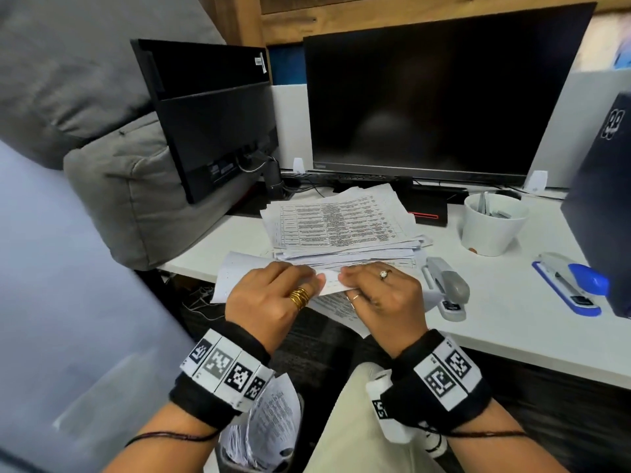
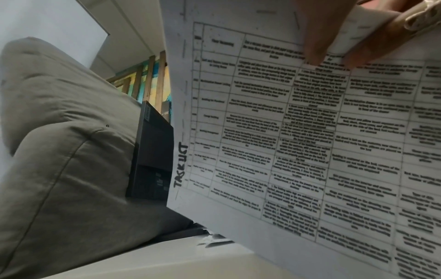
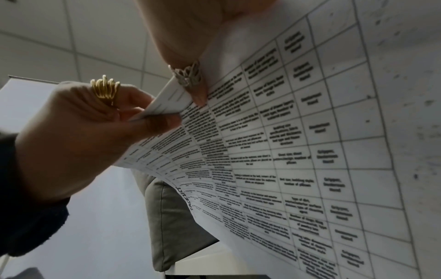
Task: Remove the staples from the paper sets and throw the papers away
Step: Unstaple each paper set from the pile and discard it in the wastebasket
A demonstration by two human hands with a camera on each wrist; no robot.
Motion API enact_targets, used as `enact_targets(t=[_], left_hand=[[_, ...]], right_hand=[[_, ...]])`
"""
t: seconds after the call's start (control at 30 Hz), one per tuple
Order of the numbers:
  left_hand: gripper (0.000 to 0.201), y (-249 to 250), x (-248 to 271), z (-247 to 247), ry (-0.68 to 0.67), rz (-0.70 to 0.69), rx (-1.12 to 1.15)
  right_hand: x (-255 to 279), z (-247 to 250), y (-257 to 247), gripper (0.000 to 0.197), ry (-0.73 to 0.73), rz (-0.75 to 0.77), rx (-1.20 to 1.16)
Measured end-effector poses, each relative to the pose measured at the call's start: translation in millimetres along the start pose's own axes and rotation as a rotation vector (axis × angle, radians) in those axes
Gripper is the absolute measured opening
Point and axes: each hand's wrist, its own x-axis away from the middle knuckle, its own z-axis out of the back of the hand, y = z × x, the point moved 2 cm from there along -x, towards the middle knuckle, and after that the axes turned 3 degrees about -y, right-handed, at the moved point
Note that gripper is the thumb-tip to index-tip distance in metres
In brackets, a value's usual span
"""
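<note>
Head view: thin, curling printed paper set point(image 1: 239, 271)

Paper stack point(image 1: 345, 227) is set on desk point(image 1: 495, 322) before monitor point(image 1: 426, 97). Cup point(image 1: 491, 223) is placed right of stack, two staplers point(image 1: 445, 285) point(image 1: 573, 285) nearer the front edge. Held sheet point(image 1: 239, 271) is kept before stack, between both hands point(image 1: 269, 298) point(image 1: 386, 298). Second monitor point(image 1: 211, 117) is left.

Two hands are at work, the left hand point(image 1: 269, 298) and the right hand point(image 1: 386, 295), on one paper set point(image 1: 239, 271). One paper stack point(image 1: 341, 223) sits mid-desk. Two staplers: a grey stapler point(image 1: 445, 285) and a blue stapler point(image 1: 573, 285). Two monitors: one big monitor point(image 1: 437, 97), one turned monitor point(image 1: 211, 114). One white cup point(image 1: 491, 227).
</note>
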Motion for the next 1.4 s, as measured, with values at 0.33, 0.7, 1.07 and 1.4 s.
enact_targets(t=[0.33, 0.7, 1.07, 1.4], left_hand=[[0.072, -124, 72, 4, -0.261, 0.865, 0.147], [0.027, -146, 191, -36, -0.813, 1.162, 0.182], [0.033, -100, 290, -155, -1.105, 1.310, 0.141], [0.063, -27, 355, -215, -1.368, 1.482, 0.124]], right_hand=[[3, -43, 14, 0.005, -0.174, -0.381, -0.246], [61, -180, -6, 0.024, -1.002, -0.448, 0.049], [174, -323, 49, 0.024, -1.430, -0.636, -0.080], [232, -388, 76, 0.098, -1.006, -0.276, -0.116]])
